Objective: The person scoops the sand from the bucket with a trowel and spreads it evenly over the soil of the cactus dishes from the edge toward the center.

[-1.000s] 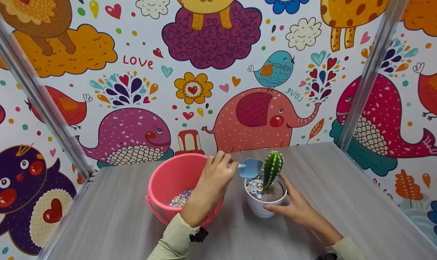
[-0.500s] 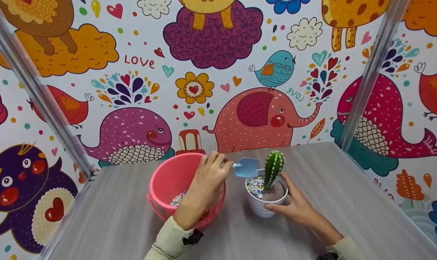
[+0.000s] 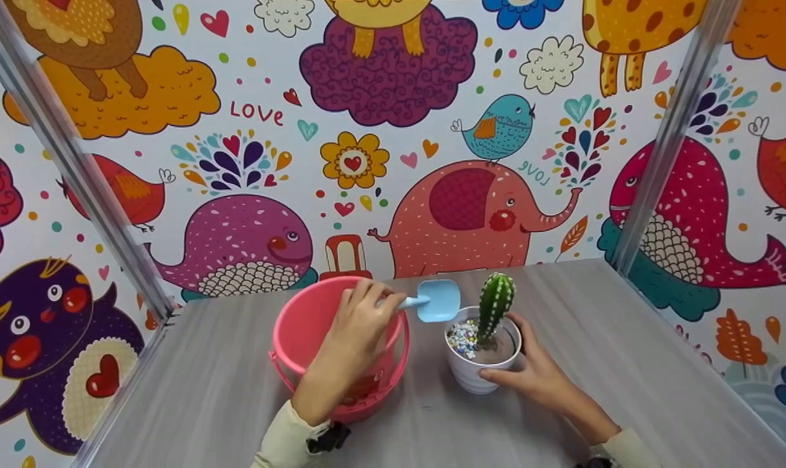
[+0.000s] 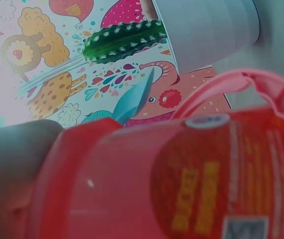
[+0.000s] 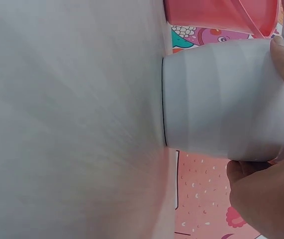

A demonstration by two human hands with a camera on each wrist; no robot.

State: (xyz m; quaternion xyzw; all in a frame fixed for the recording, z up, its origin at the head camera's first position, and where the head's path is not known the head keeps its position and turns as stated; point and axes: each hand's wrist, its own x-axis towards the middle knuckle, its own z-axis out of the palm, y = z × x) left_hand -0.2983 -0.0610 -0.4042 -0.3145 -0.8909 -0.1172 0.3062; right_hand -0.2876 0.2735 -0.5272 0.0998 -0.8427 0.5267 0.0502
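Note:
My left hand grips the handle of a light blue toy shovel above the pink bucket. The shovel's blade points right, between the bucket and a white pot, and carries nothing that I can see. In the pot a green cactus stands upright, with small multicoloured pebbles heaped on its left side. My right hand holds the pot's right side, thumb in front and fingers behind. The right wrist view shows the white pot standing on the table. My left forearm hides much of the bucket's inside.
The grey wood-grain table carries the bucket and the pot. The bucket's handle hangs down its right side. Patterned walls with metal corner posts close off the back and both sides.
My left hand and the shovel have moved left, away from the pot and over the bucket. The right hand keeps its hold on the pot.

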